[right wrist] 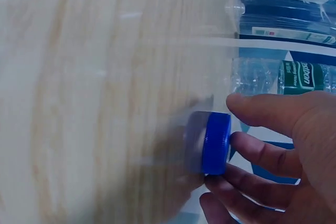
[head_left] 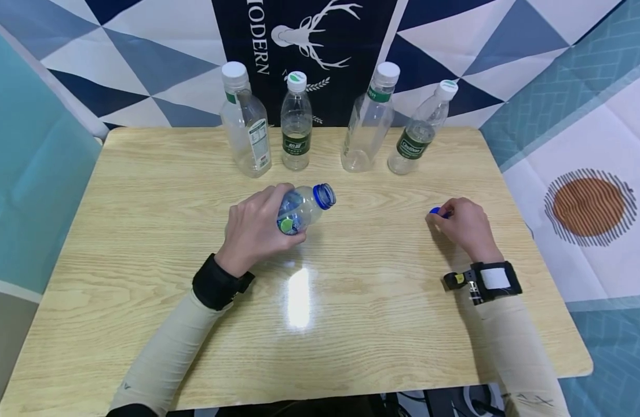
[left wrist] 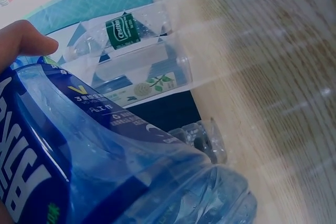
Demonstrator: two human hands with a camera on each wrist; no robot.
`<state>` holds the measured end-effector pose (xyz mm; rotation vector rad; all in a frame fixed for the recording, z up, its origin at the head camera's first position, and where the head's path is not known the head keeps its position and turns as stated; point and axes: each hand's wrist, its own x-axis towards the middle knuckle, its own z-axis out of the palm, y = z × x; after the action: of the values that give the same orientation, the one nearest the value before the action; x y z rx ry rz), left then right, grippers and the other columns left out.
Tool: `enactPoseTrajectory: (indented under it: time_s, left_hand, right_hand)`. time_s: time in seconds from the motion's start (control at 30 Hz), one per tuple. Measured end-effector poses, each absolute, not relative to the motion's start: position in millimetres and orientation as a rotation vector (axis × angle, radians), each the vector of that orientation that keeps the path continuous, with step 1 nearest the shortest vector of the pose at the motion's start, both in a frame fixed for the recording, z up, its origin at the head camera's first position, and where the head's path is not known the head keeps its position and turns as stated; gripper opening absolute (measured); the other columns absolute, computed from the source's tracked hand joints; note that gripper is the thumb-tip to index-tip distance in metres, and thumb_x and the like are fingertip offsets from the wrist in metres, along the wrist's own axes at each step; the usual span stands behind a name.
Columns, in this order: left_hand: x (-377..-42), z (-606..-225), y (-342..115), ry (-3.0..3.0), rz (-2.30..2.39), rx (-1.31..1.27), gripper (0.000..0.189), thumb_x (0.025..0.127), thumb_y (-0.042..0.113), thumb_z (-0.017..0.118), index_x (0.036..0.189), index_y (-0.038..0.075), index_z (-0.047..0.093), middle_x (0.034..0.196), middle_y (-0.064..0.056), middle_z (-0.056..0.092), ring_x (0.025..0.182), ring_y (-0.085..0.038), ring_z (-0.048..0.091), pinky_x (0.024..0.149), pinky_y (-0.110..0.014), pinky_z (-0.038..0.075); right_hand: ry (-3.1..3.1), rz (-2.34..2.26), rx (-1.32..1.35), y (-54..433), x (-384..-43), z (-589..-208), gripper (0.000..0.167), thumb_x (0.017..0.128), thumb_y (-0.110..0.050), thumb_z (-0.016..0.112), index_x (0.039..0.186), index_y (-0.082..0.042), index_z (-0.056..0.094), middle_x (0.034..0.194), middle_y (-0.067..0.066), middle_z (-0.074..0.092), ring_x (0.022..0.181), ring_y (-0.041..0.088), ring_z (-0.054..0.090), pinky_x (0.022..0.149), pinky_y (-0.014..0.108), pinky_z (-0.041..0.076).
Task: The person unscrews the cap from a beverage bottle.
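Note:
My left hand [head_left: 257,223] grips a clear plastic bottle with a blue label [head_left: 293,211], tilted so its uncapped mouth, with a blue neck ring, points right. In the left wrist view the bottle's label [left wrist: 31,166] fills the lower left, and one finger [left wrist: 26,40] curves over it. Over on the right, my right hand [head_left: 465,223] has its fingers round a blue bottle cap [right wrist: 216,142]. The cap sits right at the tabletop. Its ridged side shows between the thumb [right wrist: 262,108] and the middle fingertip, with the index fingertip at its top face.
Along the back of the wooden table [head_left: 158,231] stand several capped clear bottles: a large one [head_left: 244,136], a small green-labelled one [head_left: 296,130], another large one [head_left: 366,127] and a second small one [head_left: 416,136]. Patterned cloth [head_left: 163,52] hangs behind.

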<state>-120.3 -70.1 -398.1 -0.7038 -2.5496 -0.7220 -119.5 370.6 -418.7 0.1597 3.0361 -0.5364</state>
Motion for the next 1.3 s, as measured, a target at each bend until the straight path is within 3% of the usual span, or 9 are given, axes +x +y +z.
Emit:
enactPoseTrajectory:
  time_s: [0.2,0.37,0.6,0.7,0.97,1.3]
  left_hand:
    - [-121.8,-398.1,-70.2,-2.572,-0.716,-0.709,0.078,0.064,0.052,0.087,0.128,0.012,0.063,0.101,-0.010,0.074,0.075,-0.024,0.069,0.057,-0.040,0.056]
    - [-121.7,-398.8,-70.6,-2.588,-0.721,-0.712,0.080,0.063,0.052,0.087,0.128,0.013,0.063,0.102,-0.009,0.074,0.075,-0.024,0.069,0.056,-0.039,0.057]
    - [-121.9,-400.6,-71.1,-2.593,-0.737,-0.715,0.080,0.063,0.052,0.088,0.128,0.013,0.062,0.102,-0.010,0.074,0.076,-0.024,0.070,0.057,-0.039,0.057]
    - [-121.7,-400.8,-72.0,-2.594,-0.741,-0.713,0.080,0.063,0.052,0.088,0.128,0.013,0.062,0.102,-0.009,0.074,0.076,-0.023,0.070,0.057,-0.038,0.057]
    - [-121.8,-400.8,-74.9,-2.586,-0.758,-0.710,0.083,0.060,0.048,0.093,0.128,0.012,0.062,0.103,-0.011,0.075,0.078,-0.025,0.071,0.060,-0.040,0.059]
    - [-123.4,-399.2,-79.5,-2.548,-0.770,-0.686,0.079,0.063,0.050,0.089,0.127,0.012,0.062,0.099,-0.009,0.074,0.075,-0.023,0.070,0.058,-0.038,0.058]
  right_hand:
    - [3.142,-0.429,0.188,366.9,-112.7,-414.5,0.046,0.096,-0.046,0.065,0.095,0.000,0.063,0.103,0.024,0.059,0.077,0.036,0.056,0.053,0.038,0.038]
    - [3.311,-0.480,0.125,351.6,-110.5,-411.8,0.039,0.095,-0.038,0.063,0.097,0.000,0.064,0.109,0.027,0.061,0.075,0.040,0.058,0.053,0.047,0.040]
    - [3.295,-0.680,-0.089,311.3,-117.8,-399.2,0.026,0.096,-0.020,0.066,0.108,0.003,0.067,0.114,0.025,0.063,0.098,0.042,0.066,0.077,0.056,0.052]
    - [3.294,-0.755,-0.212,291.4,-121.4,-394.9,0.021,0.096,-0.015,0.067,0.107,0.003,0.067,0.111,0.023,0.065,0.098,0.039,0.068,0.077,0.053,0.056]
    - [3.283,-0.937,-0.658,234.9,-130.2,-384.5,0.005,0.092,-0.004,0.068,0.095,0.000,0.070,0.090,0.014,0.071,0.080,0.027,0.069,0.068,0.044,0.057]
    - [3.175,-1.075,-0.861,186.4,-142.4,-382.4,0.004,0.091,-0.006,0.071,0.092,-0.002,0.072,0.084,0.008,0.073,0.076,0.020,0.069,0.067,0.039,0.057]
